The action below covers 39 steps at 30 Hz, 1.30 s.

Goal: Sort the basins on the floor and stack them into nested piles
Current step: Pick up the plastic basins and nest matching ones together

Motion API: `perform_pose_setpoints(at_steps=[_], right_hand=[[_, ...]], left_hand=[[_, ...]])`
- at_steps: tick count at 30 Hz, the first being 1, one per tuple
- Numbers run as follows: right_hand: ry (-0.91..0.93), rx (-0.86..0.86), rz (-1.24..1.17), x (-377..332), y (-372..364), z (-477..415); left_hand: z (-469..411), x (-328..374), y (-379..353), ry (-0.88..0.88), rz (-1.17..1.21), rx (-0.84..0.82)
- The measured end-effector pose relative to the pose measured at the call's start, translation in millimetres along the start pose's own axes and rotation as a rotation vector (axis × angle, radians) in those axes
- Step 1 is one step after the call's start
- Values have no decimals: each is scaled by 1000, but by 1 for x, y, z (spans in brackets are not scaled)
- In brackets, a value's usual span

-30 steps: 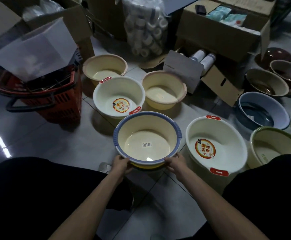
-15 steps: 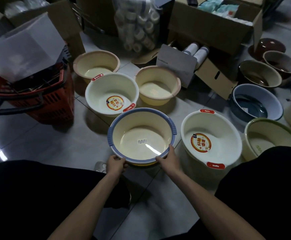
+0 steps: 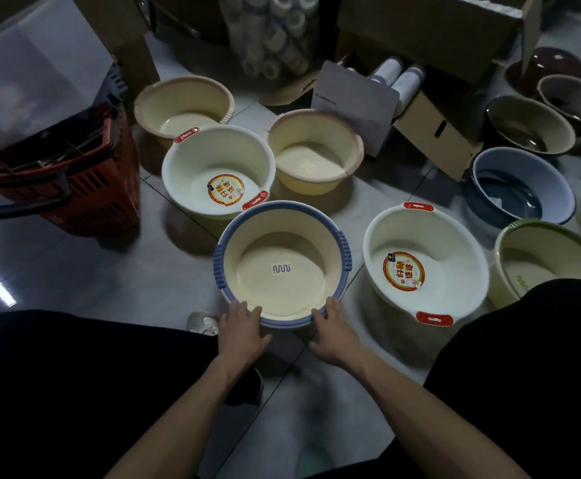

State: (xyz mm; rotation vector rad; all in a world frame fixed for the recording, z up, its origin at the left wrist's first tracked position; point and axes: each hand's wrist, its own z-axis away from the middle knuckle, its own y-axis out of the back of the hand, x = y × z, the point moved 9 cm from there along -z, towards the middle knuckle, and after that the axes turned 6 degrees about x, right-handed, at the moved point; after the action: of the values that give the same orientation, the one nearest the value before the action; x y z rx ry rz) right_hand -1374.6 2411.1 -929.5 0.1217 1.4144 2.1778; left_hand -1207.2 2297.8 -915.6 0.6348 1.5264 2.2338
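Plastic blue-rimmed basin (image 3: 282, 264), floor centre, betw. two white basins. Left hand (image 3: 242, 328) & right hand (image 3: 334, 328) fingers curled on near rim, loosely. Likely light, stiff, smooth; ribbed side handles beyond grip look surer.

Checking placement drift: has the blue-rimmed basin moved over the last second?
Yes. The blue-rimmed basin has slid forward, away from the person; its far rim now overlaps the white stickered basin behind it.
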Motion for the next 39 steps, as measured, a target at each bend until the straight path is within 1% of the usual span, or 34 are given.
perform_pose_setpoints(at_steps=[5, 9, 12, 16, 19, 22, 28, 34, 39], right_hand=[[34, -94, 33, 5, -4, -2], [33, -74, 39, 6, 14, 4], [13, -29, 6, 9, 31, 15], [-1, 64, -15, 20, 65, 39], [-43, 137, -93, 37, 93, 62], [-79, 272, -195, 60, 129, 89], [-222, 608, -434, 130, 218, 172], [-463, 816, -591, 216, 260, 265], [-648, 949, -630, 274, 281, 350]], left_hand=[[1, 6, -10, -52, -68, -151], [2, 9, 3, -65, -85, -206], [5, 15, 23, -51, -53, -172], [13, 48, 57, -91, -40, -84], [25, 90, 86, -176, -70, -11], [38, 136, 121, -268, -72, 72], [71, 252, 198, -446, 93, 179], [106, 372, 235, -631, 241, 204], [136, 457, 243, -815, 248, 188]])
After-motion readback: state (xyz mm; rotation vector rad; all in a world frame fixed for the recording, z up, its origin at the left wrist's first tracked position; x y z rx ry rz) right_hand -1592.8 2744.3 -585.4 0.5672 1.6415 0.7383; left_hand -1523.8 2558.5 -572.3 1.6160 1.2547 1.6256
